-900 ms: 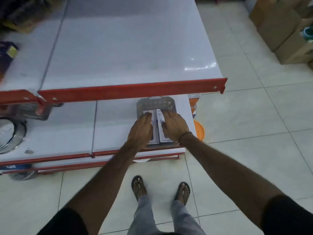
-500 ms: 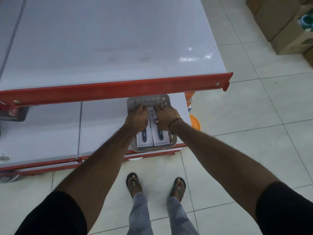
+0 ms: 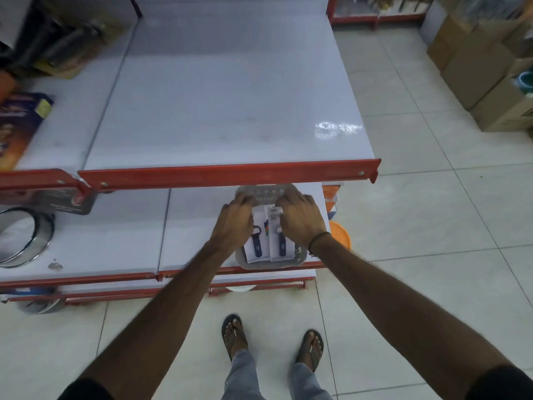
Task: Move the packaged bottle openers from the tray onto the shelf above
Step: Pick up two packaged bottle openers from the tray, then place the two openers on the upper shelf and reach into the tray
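Two carded openers (image 3: 266,236) lie flat in the tray (image 3: 269,264) at 6 o'clock of the shelf (image 3: 225,105), left hand (image 3: 235,223) and right hand (image 3: 300,219) fingers curled over their tops, clamp unclear; likely light, slick, bendy, so pinch card edges.

Cardboard boxes (image 3: 478,67) stacked on the tiled floor (image 3: 432,215), far right. Round metal ring (image 3: 20,238) on the lower shelf, left end. Blurred packaged goods (image 3: 20,125) on the upper left section. Orange basket (image 3: 341,236) just beside the rack's right end.
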Available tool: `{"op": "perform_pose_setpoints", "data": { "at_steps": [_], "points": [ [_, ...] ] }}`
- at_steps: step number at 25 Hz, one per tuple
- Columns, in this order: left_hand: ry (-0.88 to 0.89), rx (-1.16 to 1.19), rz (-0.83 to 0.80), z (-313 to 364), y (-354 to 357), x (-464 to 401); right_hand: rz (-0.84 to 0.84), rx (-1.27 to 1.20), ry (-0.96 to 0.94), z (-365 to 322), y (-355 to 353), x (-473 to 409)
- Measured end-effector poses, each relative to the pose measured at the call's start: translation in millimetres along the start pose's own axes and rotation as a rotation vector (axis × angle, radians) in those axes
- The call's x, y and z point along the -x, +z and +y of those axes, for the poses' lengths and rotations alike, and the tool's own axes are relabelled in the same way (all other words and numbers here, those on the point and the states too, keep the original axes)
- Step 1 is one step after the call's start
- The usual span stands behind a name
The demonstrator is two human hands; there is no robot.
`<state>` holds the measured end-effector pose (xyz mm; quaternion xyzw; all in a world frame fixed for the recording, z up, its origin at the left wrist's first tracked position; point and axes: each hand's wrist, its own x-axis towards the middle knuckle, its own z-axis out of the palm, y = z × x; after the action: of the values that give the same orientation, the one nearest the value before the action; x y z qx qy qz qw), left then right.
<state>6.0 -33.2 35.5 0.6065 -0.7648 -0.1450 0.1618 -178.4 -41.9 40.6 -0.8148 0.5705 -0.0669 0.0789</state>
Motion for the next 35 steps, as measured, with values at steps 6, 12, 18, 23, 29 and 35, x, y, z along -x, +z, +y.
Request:
{"op": "perform_pose_setpoints", "data": {
  "at_steps": [6, 12, 18, 23, 29, 35],
  "points": [
    [-0.05, 0.196, -0.116, 19.7, -51.4, 47.1, -0.011, -0.155, -0.087, -22.0, -34.6, 47.9],
    [0.122, 0.255, 0.158, 28.8, -145.5, 49.7, 0.256, -0.336, -0.222, -50.2, -116.9, 48.1],
    [0.127, 0.287, 0.213, 23.2, -227.2, 19.1, 0.302, -0.609, -0.171, -87.4, -198.7, -4.9],
    [-0.013, 0.384, 0.239, -12.2, -284.5, -35.1, 0.298, -0.705, -0.058, -104.2, -229.7, -69.3],
    [-0.148, 0.353, 0.242, -50.5, -298.2, -96.8, 0.213, -0.721, 0.172, -120.3, -232.8, -155.1],
    [-0.131, 0.264, 0.159, -65.3, -272.8, -107.9, 0.087, -0.609, 0.238, -129.9, -208.7, -177.9]
  ]
}}
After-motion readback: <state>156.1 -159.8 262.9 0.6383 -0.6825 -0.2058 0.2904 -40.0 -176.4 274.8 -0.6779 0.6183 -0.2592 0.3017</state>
